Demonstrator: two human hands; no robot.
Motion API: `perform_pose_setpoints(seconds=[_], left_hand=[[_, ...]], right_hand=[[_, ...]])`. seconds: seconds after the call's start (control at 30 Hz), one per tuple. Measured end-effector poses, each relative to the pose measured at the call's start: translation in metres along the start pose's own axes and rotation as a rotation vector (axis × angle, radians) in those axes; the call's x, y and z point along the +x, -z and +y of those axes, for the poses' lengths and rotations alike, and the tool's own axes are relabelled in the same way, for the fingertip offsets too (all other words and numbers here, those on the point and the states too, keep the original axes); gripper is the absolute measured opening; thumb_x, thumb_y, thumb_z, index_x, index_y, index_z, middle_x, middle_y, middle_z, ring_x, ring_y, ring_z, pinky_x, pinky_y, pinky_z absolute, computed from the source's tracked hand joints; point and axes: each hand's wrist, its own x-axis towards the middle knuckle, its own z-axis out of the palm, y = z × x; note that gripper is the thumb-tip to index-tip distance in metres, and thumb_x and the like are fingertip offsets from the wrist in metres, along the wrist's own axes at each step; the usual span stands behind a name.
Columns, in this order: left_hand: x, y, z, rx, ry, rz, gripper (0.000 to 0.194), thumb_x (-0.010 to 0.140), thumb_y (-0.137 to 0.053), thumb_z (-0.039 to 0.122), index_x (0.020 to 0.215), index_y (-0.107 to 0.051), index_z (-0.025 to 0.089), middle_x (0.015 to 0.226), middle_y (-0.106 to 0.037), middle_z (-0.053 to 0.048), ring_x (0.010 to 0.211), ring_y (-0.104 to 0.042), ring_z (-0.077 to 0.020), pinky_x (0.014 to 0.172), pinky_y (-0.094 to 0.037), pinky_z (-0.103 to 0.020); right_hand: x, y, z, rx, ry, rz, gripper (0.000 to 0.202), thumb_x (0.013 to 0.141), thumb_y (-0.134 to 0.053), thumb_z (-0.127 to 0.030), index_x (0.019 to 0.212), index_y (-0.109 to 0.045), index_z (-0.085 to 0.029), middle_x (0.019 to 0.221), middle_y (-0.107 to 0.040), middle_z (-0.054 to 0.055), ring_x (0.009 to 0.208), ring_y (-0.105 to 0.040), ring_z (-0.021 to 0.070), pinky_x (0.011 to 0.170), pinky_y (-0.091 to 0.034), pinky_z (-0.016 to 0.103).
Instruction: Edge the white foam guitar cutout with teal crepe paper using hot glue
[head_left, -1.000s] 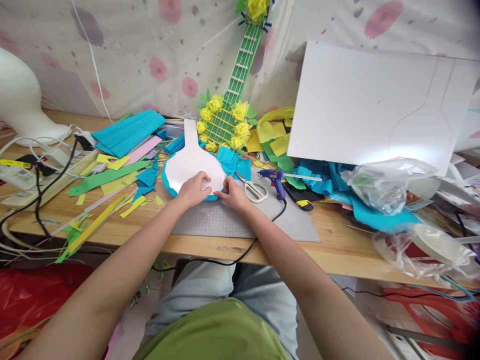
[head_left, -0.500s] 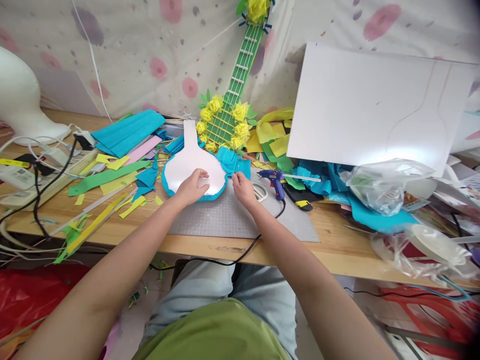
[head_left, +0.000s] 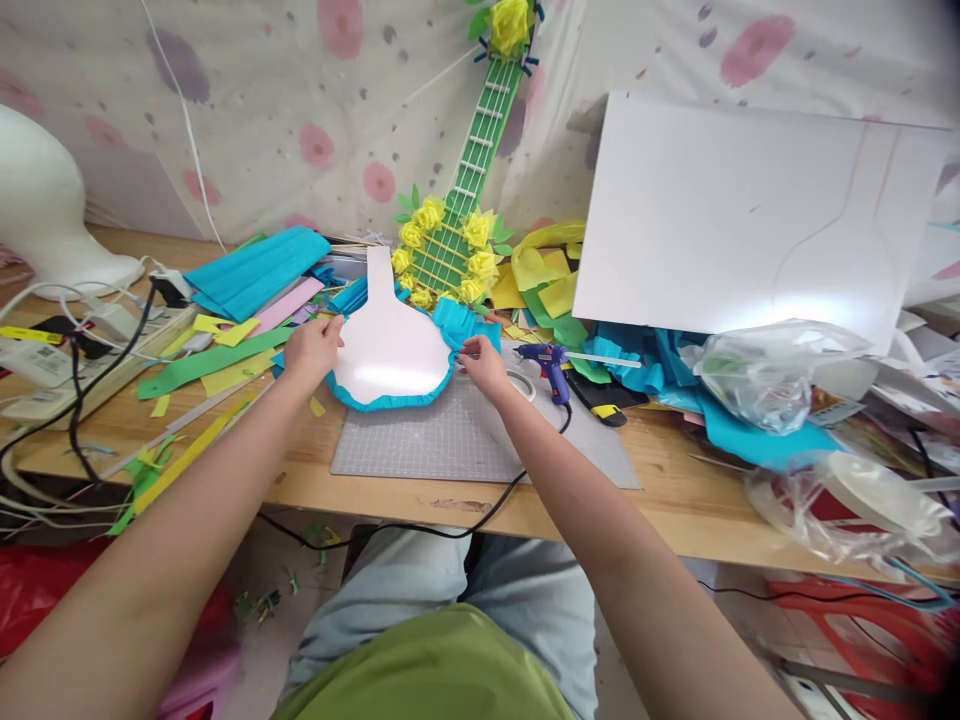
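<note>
A white guitar-shaped cutout (head_left: 390,350) lies over the grey cutting mat (head_left: 420,455), its neck pointing away from me. Gathered blue crepe paper (head_left: 390,402) edges its rounded body. At the cutout's left edge, my left hand (head_left: 311,352) is closed on the rim, the thumb on top and the other fingers partly hidden. My right hand (head_left: 484,366) pinches the crepe edging on the right side. Just beyond that hand, a loose blue crepe strip (head_left: 459,325) extends from the cutout's edge.
A blue glue gun (head_left: 551,368) and a roll of tape (head_left: 520,384) lie right of my right hand. Behind stands a green paper guitar (head_left: 480,150) with yellow flowers. A white board (head_left: 735,210) leans right. Paper scraps (head_left: 225,350) and a power strip (head_left: 112,350) lie left.
My left hand has moved left, from the cutout's white face to its left edge. My right hand stays by the right edge, its fingers now nearer the rim.
</note>
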Motion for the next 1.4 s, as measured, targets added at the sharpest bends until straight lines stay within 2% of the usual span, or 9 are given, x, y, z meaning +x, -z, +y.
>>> perform_pose_setpoints(seconds=[0.07, 0.3, 0.53, 0.67, 0.77, 0.83, 1.03, 1.27, 1.4], left_hand=[[0.009, -0.002, -0.010, -0.001, 0.030, 0.017, 0.016, 0.076, -0.051, 0.035, 0.075, -0.055, 0.020, 0.090, -0.066, -0.009, 0.088, -0.060, -0.0256, 0.077, -0.044, -0.035], [0.018, -0.008, -0.020, -0.215, 0.214, -0.108, 0.040, 0.055, -0.061, 0.015, 0.095, -0.052, 0.018, 0.099, -0.064, -0.011, 0.094, -0.060, -0.0300, 0.079, -0.046, -0.041], [0.007, 0.011, -0.013, -0.524, 0.196, 0.271, 0.041, 0.057, -0.048, 0.001, 0.095, -0.049, 0.016, 0.111, -0.057, -0.005, 0.106, -0.053, -0.0193, 0.090, -0.044, -0.031], [0.022, 0.015, -0.001, -0.614, -0.015, 0.332, 0.037, 0.057, -0.047, 0.001, 0.090, -0.050, 0.017, 0.104, -0.060, -0.003, 0.101, -0.056, -0.0169, 0.090, -0.044, -0.031], [0.031, 0.005, 0.016, -0.588, -0.222, 0.222, 0.045, 0.055, -0.045, 0.000, 0.096, -0.052, 0.019, 0.104, -0.062, -0.003, 0.102, -0.057, -0.0168, 0.093, -0.043, -0.032], [0.034, -0.005, 0.029, -0.475, -0.345, 0.105, 0.055, 0.056, -0.044, 0.001, 0.106, -0.051, 0.021, 0.112, -0.061, -0.003, 0.109, -0.054, -0.0188, 0.098, -0.039, -0.035], [0.039, -0.022, 0.067, -0.108, -0.464, -0.138, 0.066, 0.060, -0.042, 0.004, 0.123, -0.048, 0.024, 0.129, -0.052, -0.004, 0.125, -0.041, -0.0228, 0.113, -0.010, -0.044], [0.044, -0.038, 0.096, 0.070, -0.558, -0.188, 0.062, 0.067, -0.040, 0.007, 0.127, -0.045, 0.021, 0.134, -0.047, -0.007, 0.131, -0.031, -0.0227, 0.112, -0.004, -0.048], [0.035, -0.048, 0.100, 0.087, -0.653, -0.237, 0.060, 0.065, -0.039, 0.003, 0.122, -0.048, 0.019, 0.134, -0.047, -0.008, 0.133, -0.027, -0.0218, 0.112, -0.005, -0.048]], right_hand=[[0.003, -0.006, -0.003, -0.079, -0.036, -0.001, 0.016, 0.071, -0.054, -0.014, 0.082, -0.047, -0.022, 0.083, -0.060, 0.001, 0.070, -0.059, 0.0131, 0.063, -0.050, 0.029], [0.000, -0.019, -0.014, -0.102, -0.018, 0.014, 0.015, 0.070, -0.054, -0.015, 0.083, -0.053, -0.021, 0.082, -0.061, 0.001, 0.076, -0.060, 0.0156, 0.071, -0.050, 0.032], [-0.029, -0.026, -0.025, 0.124, 0.092, -0.053, 0.031, 0.066, -0.062, -0.019, 0.093, -0.048, -0.021, 0.081, -0.057, -0.003, 0.068, -0.056, 0.0104, 0.068, -0.050, 0.027], [-0.041, -0.019, -0.025, 0.304, -0.026, -0.362, 0.047, 0.059, -0.071, -0.018, 0.099, -0.047, -0.020, 0.068, -0.055, -0.007, 0.061, -0.057, 0.0100, 0.060, -0.051, 0.024], [-0.046, -0.007, -0.021, 0.335, -0.217, -0.664, 0.033, 0.059, -0.075, -0.016, 0.085, -0.055, -0.014, 0.064, -0.061, -0.001, 0.060, -0.060, 0.0108, 0.058, -0.052, 0.021], [-0.048, -0.001, -0.017, 0.337, -0.356, -0.728, 0.022, 0.062, -0.074, -0.015, 0.077, -0.059, -0.011, 0.065, -0.065, 0.003, 0.061, -0.062, 0.0105, 0.057, -0.053, 0.018], [-0.055, 0.006, -0.016, 0.413, -0.584, -0.641, 0.012, 0.067, -0.071, -0.011, 0.075, -0.062, -0.009, 0.066, -0.068, 0.005, 0.065, -0.066, 0.0121, 0.053, -0.054, 0.015], [-0.063, 0.013, -0.028, 0.352, -0.654, -0.585, 0.012, 0.076, -0.065, -0.016, 0.071, -0.059, -0.008, 0.061, -0.066, 0.005, 0.059, -0.066, 0.0114, 0.052, -0.054, 0.015], [-0.057, 0.014, -0.030, 0.114, -0.592, -0.586, 0.035, 0.080, -0.058, -0.042, 0.067, -0.055, -0.010, 0.053, -0.062, 0.006, 0.050, -0.063, 0.0133, 0.044, -0.051, 0.019]])
